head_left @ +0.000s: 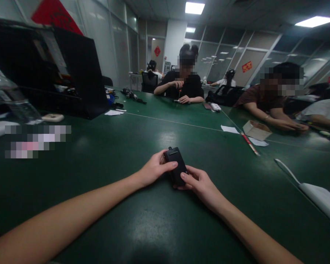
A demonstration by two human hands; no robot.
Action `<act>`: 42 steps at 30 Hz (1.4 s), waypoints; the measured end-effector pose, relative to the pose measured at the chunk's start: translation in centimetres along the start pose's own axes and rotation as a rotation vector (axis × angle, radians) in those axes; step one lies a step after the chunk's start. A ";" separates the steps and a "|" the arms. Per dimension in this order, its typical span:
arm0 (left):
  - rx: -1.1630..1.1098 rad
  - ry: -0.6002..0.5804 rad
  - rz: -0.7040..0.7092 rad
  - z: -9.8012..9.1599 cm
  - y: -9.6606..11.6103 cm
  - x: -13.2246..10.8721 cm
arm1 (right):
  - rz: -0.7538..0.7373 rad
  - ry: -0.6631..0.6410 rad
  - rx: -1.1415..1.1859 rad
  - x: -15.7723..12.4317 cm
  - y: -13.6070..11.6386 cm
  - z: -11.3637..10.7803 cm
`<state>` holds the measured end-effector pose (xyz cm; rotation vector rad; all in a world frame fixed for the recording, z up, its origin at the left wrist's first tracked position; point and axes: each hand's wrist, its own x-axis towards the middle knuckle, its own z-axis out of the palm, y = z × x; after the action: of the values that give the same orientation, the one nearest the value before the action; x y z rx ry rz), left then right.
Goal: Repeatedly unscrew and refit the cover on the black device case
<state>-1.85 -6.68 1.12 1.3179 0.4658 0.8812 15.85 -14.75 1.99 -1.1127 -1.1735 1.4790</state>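
A small black rectangular device (176, 157) with a little loop at its top end is held between my two hands, just above the green table (112, 220). My left hand (156, 168) grips its left side, thumb lying across the front face. On the lower right side, my right hand (196, 180) holds it with the thumb on the front and the fingers behind. The back of the device is hidden.
A black open case (90, 73) and a clear bottle (23, 102) stand at the left. A small box (256, 130), papers (230, 129) and a white power strip (321, 200) lie at the right. Across the table, a person (181, 82) works with both hands; another person (269, 95) sits at the right.
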 end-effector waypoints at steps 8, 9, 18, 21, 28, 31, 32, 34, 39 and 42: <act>0.122 -0.218 0.000 0.5 0.1 -0.4 | -0.118 0.039 0.006 -0.2 0.5 0.9; 0.182 -0.273 -0.011 0.6 0.2 -0.5 | -0.129 0.038 -0.001 -0.2 0.5 1.0; 0.296 -0.250 0.044 0.8 0.5 -1.0 | -0.053 -0.040 0.068 -0.2 0.5 1.0; 0.255 -0.200 0.080 1.2 0.2 -1.4 | -0.067 -0.046 0.058 -0.2 0.6 1.1; 0.201 -0.220 -0.006 0.7 -0.1 -1.2 | -0.071 0.026 -0.347 -0.7 -0.3 1.4; 0.227 -0.177 -0.017 -0.3 0.0 -0.6 | -0.290 0.180 -0.834 -0.7 -1.2 0.2; 0.215 -0.176 -0.036 -0.6 0.0 -0.4 | -0.384 0.226 -1.004 -0.7 -1.4 -0.4; 0.172 -0.172 -0.073 -1.2 0.1 -0.1 | -0.473 0.272 -1.282 -0.5 -1.7 -1.4; 0.091 -0.066 -0.101 -1.9 0.0 0.3 | -0.295 0.155 -1.423 0.0 -1.4 -2.3; 0.089 -0.010 -0.095 -2.0 -0.1 0.4 | -0.304 0.179 -1.234 -0.1 -1.4 -1.6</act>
<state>-3.06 -5.16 0.64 1.3697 0.5611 0.7817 17.59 -14.41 3.12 -1.6701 -2.0690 0.2864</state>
